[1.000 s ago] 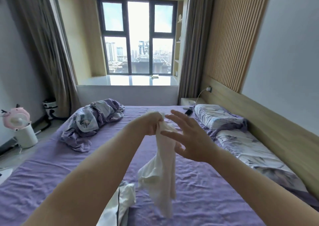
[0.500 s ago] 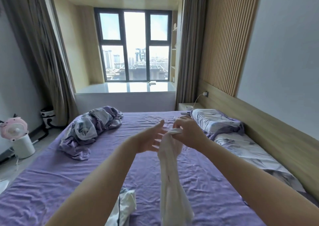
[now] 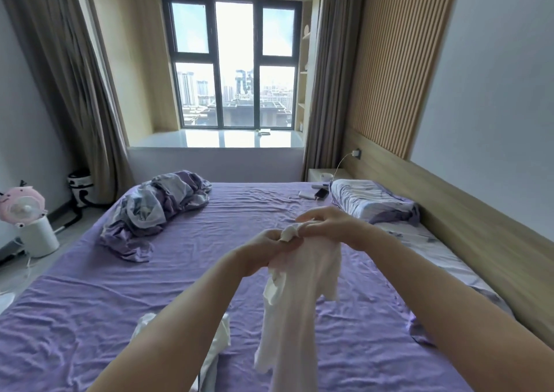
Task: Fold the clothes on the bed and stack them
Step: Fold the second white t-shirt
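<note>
A white garment (image 3: pixel 295 307) hangs in the air above the purple bed (image 3: pixel 90 316). Both hands pinch its top edge, close together. My left hand (image 3: pixel 265 249) grips the cloth from the left. My right hand (image 3: pixel 332 225) holds the bunched top from the right, fingers curled over it. The cloth drops down past my forearms, twisted and crumpled. Another white garment (image 3: pixel 220 343) lies on the sheet below, partly hidden behind my left forearm.
A crumpled purple duvet (image 3: pixel 156 208) sits at the bed's far left. Pillows (image 3: pixel 371 201) line the right side by the wooden headboard. A phone (image 3: pixel 321 193) and white power bank lie near the far pillow. A pink fan (image 3: pixel 22 208) stands on the floor at left.
My left hand has closed on the garment's top beside my right hand. The cloth has opened out a little wider below. The head camera has tilted.
</note>
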`<state>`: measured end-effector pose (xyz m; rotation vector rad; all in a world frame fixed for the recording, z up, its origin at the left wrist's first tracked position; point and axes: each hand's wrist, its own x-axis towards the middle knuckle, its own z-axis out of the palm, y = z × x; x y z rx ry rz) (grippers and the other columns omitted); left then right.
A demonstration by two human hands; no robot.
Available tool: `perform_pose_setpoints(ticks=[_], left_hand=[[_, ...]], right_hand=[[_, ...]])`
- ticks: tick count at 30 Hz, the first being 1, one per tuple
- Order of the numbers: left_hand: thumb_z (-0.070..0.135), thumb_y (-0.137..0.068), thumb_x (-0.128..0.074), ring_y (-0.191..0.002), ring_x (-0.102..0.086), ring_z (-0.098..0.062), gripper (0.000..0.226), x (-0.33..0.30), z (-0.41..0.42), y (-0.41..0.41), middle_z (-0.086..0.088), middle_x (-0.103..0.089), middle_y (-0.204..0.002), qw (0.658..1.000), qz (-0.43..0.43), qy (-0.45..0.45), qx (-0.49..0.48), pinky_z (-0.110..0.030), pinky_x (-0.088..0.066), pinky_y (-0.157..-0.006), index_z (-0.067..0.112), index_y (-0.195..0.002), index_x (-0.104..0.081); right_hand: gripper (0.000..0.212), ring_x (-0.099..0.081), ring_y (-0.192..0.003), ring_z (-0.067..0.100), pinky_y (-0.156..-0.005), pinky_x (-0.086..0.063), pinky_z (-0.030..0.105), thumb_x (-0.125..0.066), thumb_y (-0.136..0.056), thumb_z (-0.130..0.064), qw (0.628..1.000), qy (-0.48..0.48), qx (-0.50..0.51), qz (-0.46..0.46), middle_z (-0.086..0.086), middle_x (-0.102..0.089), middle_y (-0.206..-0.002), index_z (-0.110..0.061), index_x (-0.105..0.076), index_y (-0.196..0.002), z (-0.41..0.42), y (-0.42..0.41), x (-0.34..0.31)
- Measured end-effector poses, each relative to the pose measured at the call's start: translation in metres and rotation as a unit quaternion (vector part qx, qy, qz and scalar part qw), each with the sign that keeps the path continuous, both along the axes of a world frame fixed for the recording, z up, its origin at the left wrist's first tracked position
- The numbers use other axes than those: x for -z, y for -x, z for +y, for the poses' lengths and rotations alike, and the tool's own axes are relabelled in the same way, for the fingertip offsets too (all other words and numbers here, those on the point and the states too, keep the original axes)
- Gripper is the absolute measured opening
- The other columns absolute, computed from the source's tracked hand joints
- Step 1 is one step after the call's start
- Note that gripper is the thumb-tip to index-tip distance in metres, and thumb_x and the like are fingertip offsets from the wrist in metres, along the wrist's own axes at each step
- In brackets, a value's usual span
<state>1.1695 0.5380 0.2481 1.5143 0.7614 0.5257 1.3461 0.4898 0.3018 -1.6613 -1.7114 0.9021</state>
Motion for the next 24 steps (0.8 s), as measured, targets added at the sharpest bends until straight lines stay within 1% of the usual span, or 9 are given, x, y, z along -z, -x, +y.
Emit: perform_pose_setpoints(ticks=[1, 3, 4, 6, 10, 14, 18, 20, 24], left_hand=[[0.026, -0.091, -0.061, -0.059, -0.060, -0.004, 0.015, -0.001, 0.000, -0.001, 0.007, -0.065, -0.068, 1.000, 0.006, -0.011, -0.004, -0.017, -0.047, -0.053, 0.018, -0.081, -0.067], [0.031, -0.090, -0.062, -0.059, -0.058, -0.005, 0.018, -0.003, 0.001, -0.002, 0.007, -0.063, -0.067, 0.999, 0.016, -0.029, -0.004, -0.018, -0.045, -0.055, 0.020, -0.077, -0.068], [0.032, -0.089, -0.064, -0.060, -0.057, -0.006, 0.018, -0.005, 0.002, -0.002, 0.007, -0.063, -0.068, 0.999, 0.019, -0.034, -0.001, -0.019, -0.045, -0.056, 0.020, -0.076, -0.069], [0.032, -0.086, -0.067, -0.064, -0.057, -0.009, 0.017, -0.007, 0.004, -0.004, 0.005, -0.063, -0.071, 0.999, 0.015, -0.039, 0.005, -0.020, -0.045, -0.059, 0.020, -0.074, -0.070], [0.033, -0.078, -0.075, -0.065, -0.062, -0.008, 0.013, -0.012, 0.005, -0.008, 0.007, -0.068, -0.072, 0.999, 0.000, -0.032, 0.025, -0.020, -0.047, -0.061, 0.021, -0.074, -0.073], [0.025, -0.078, -0.076, -0.071, -0.062, -0.012, 0.018, -0.005, 0.010, -0.003, 0.001, -0.066, -0.078, 0.998, 0.026, -0.046, 0.041, -0.023, -0.050, -0.069, 0.012, -0.088, -0.068], [0.026, -0.076, -0.078, -0.071, -0.060, -0.006, 0.014, 0.016, 0.009, 0.006, 0.008, -0.064, -0.076, 0.987, 0.119, -0.064, 0.083, -0.017, -0.047, -0.065, 0.020, -0.083, -0.068], [0.027, -0.077, -0.076, -0.072, -0.055, -0.008, 0.012, 0.029, 0.008, 0.012, 0.007, -0.059, -0.075, 0.977, 0.167, -0.069, 0.109, -0.019, -0.042, -0.066, 0.022, -0.078, -0.066], [0.024, -0.075, -0.070, -0.061, -0.050, -0.007, 0.010, 0.040, 0.008, 0.017, 0.004, -0.053, -0.068, 0.981, 0.171, -0.036, 0.083, -0.018, -0.040, -0.057, 0.021, -0.069, -0.063]], right_hand=[[0.027, -0.061, -0.084, 0.019, -0.076, -0.049, 0.030, -0.072, -0.079, -0.037, 1.000, 0.021, -0.019, 0.014, 0.008, -0.066, -0.092, -0.013, -0.070, -0.093, -0.003, -0.005, 0.000], [0.038, -0.050, -0.069, 0.021, -0.061, -0.040, 0.030, -0.073, -0.075, -0.048, 0.997, 0.053, -0.032, 0.037, 0.010, -0.055, -0.076, -0.011, -0.066, -0.077, -0.007, -0.012, -0.001], [0.037, -0.046, -0.066, 0.018, -0.057, -0.036, 0.028, -0.073, -0.075, -0.048, 0.997, 0.050, -0.026, 0.054, 0.008, -0.052, -0.072, -0.012, -0.065, -0.074, -0.007, -0.015, -0.001], [0.026, -0.047, -0.062, 0.012, -0.054, -0.038, 0.022, -0.073, -0.079, -0.036, 0.994, 0.009, -0.008, 0.106, 0.003, -0.052, -0.067, -0.012, -0.065, -0.072, -0.007, -0.019, -0.003], [0.008, -0.057, -0.060, 0.006, -0.054, -0.047, 0.019, -0.075, -0.078, -0.022, 0.978, -0.070, 0.060, 0.188, -0.005, -0.064, -0.065, -0.015, -0.073, -0.074, -0.007, -0.026, -0.010], [0.012, -0.058, -0.062, 0.006, -0.053, -0.048, 0.018, -0.074, -0.079, -0.021, 0.952, -0.140, 0.141, 0.235, -0.003, -0.064, -0.068, -0.008, -0.074, -0.081, -0.012, -0.044, -0.018], [0.007, -0.059, -0.068, 0.014, -0.063, -0.052, 0.027, -0.075, -0.078, -0.019, 0.909, -0.181, 0.224, 0.302, 0.005, -0.066, -0.076, -0.013, -0.074, -0.079, -0.021, -0.072, -0.027], [0.005, -0.060, -0.070, 0.016, -0.065, -0.053, 0.028, -0.075, -0.078, -0.018, 0.892, -0.197, 0.250, 0.321, 0.006, -0.066, -0.079, -0.013, -0.073, -0.079, -0.027, -0.088, -0.028], [0.006, -0.061, -0.068, 0.012, -0.059, -0.054, 0.023, -0.075, -0.078, -0.016, 0.885, -0.204, 0.270, 0.320, 0.004, -0.068, -0.079, -0.011, -0.073, -0.081, -0.040, -0.110, -0.022]])
